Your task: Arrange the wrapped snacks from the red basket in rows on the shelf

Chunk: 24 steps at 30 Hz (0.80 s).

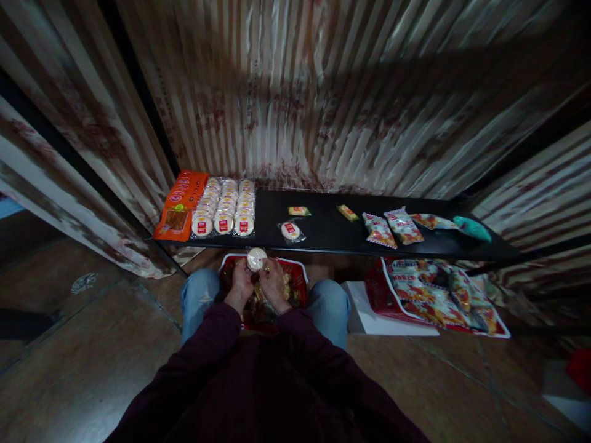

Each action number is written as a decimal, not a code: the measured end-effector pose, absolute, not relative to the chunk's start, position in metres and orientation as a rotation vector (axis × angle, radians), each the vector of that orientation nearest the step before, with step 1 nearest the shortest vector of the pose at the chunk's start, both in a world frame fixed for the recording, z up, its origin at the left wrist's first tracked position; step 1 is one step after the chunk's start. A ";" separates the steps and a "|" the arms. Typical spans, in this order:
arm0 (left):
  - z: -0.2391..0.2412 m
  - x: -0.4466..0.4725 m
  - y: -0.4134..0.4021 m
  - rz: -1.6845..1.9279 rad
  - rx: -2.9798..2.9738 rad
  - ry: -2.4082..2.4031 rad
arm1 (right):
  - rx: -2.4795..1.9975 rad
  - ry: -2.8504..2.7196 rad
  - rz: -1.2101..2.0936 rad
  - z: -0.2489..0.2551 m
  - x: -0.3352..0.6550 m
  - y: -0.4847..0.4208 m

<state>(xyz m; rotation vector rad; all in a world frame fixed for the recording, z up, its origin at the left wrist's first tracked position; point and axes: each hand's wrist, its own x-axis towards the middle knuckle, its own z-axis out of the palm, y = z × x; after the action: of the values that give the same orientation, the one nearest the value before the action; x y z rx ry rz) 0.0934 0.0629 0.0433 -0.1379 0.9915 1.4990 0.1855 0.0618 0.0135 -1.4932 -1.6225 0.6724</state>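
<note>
Between my two hands is a round, pale wrapped cracker (pixel 257 259), its plain side facing up. My left hand (pixel 241 282) grips its left edge and my right hand (pixel 273 280) its right edge. Both hands are over a red basket with a white rim (pixel 301 271), which stands between my knees and contains gold and brown wrapped items, partly hidden by my arms. Ahead on the black shelf (pixel 318 236) lies a single wrapped cracker (pixel 290 231) with a red label. Left of it, similar crackers (pixel 224 209) lie in overlapping rows.
An orange packet (pixel 181 206) lies at the shelf's left end. Two small yellow packets (pixel 299 211) lie mid-shelf. Several snack bags (pixel 402 225) and a teal packet (pixel 471 229) are on the right. Below them, a second red basket (pixel 376 295) of snack bags tilts on a white box (pixel 360 314).
</note>
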 end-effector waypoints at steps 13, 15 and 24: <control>0.023 0.104 0.060 1.460 -0.027 0.942 | -1.449 -1.494 0.960 0.019 0.183 0.054; 0.021 0.104 0.059 1.457 0.039 0.963 | -1.421 -1.440 0.989 0.019 0.183 0.055; 0.017 0.104 0.057 1.556 0.260 1.185 | -1.305 -1.187 1.198 0.015 0.190 0.062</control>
<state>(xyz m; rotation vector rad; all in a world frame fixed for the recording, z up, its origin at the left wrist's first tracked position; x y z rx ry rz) 0.1037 0.0566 0.0169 0.2599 1.1853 1.5559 0.1904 0.0617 0.0146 -1.3047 -1.1866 1.1980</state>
